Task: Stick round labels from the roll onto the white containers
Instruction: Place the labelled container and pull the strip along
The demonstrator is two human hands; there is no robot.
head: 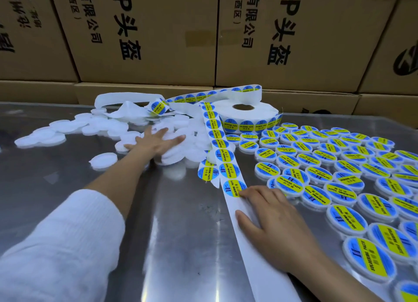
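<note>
So what matters here: my right hand is flat on the bare backing strip, fingertips right at the edge of the nearest label. The strip runs lengthwise away from me toward the roll, so the next label sits just ahead of those fingers, and that hand is way nearer than the other. Looks like a fingertip is lifting the label edge, but I can't really tell from this angle. My left hand is stretched out, fingers spread, pressing on the pile of blank containers on the left, not gripping one yet. Finished labelled containers crowd the right side, touching my right hand's far edge. Loose backing tangles behind the pile, boxes at the back, nothing really blocking
</note>
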